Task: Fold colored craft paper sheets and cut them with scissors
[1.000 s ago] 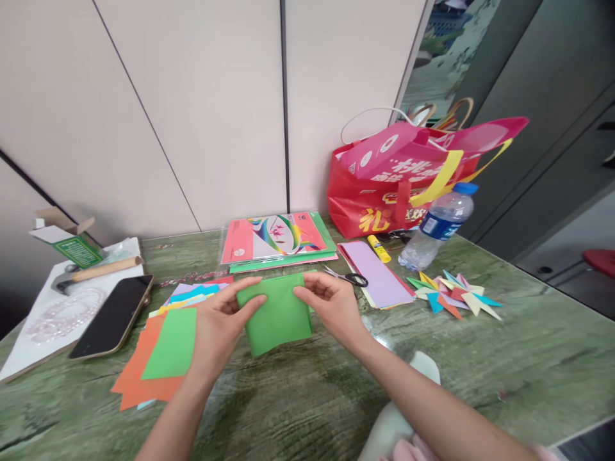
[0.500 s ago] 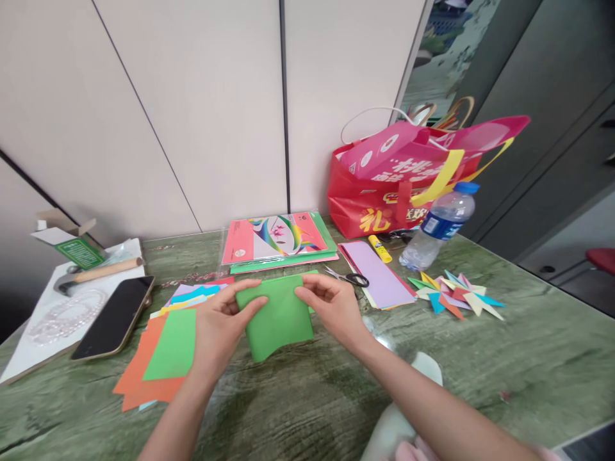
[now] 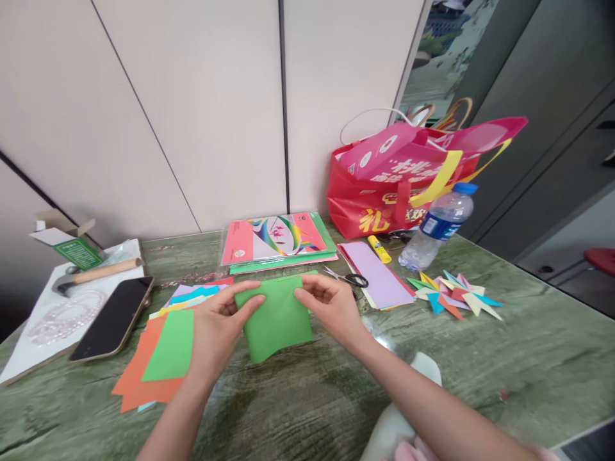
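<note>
A green sheet of paper [image 3: 276, 323], bent over along its top, is held up above the table between both hands. My left hand [image 3: 223, 323] pinches its upper left corner between thumb and fingers. At the upper right corner, my right hand [image 3: 334, 304] grips it the same way. The sheet's lower edge hangs loose and slightly curved. Left of my left hand lies a fanned pile of coloured paper, with a green piece [image 3: 168, 346] on top of orange sheets [image 3: 127, 378]. Black-handled scissors [image 3: 355, 280] rest just beyond my right hand.
Behind lie packaged coloured paper [image 3: 276, 237], purple strips [image 3: 375, 275] and a yellow glue stick [image 3: 379, 250]. A water bottle [image 3: 437, 227], red bag [image 3: 369, 192] and folded paper star [image 3: 456, 294] stand or lie right. Leftward are a phone [image 3: 113, 320], hammer [image 3: 98, 274] and small box [image 3: 72, 246].
Almost nothing differs. Both hands keep their pinch on the green sheet, which has shifted very slightly to the left with the view.
</note>
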`<state>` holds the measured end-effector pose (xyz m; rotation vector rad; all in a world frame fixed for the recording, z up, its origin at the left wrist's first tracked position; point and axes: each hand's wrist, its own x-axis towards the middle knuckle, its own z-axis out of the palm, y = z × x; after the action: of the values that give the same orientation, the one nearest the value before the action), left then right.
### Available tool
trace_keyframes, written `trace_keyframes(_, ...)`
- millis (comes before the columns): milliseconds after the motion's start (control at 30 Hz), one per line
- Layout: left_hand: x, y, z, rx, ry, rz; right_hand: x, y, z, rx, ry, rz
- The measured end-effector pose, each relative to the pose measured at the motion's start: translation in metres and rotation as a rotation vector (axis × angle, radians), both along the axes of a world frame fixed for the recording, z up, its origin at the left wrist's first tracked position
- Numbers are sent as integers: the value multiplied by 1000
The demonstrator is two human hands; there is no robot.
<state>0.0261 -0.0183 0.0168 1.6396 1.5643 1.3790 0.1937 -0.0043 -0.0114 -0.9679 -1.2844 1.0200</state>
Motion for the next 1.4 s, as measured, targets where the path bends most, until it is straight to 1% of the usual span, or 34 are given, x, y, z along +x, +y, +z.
trace_keyframes(100,0,-1,0,7,3,0,0,-1,1,7,-3,-3)
trace_keyframes(267,2,-2,2,5,8,6,0,-1,2,-18,7,-53)
trace_keyframes(500,1,-2,-1,1,12,7,0,-2,3,-19,-26,-86)
trace_keyframes(867,2,-2,-1,22,33,2,2,0,2,-2,-19,-22)
trace_keyframes(1100,3,-3,-1,8,4,-6,2,1,1,6,-18,-57)
trace_keyframes(1267,2,-3,-2,5,-4,-23,2,0,2,-4,-10,-41)
trace_keyframes(1400,3,-2,-2,-3,-47,-43,2,0,3,1,2,-53)
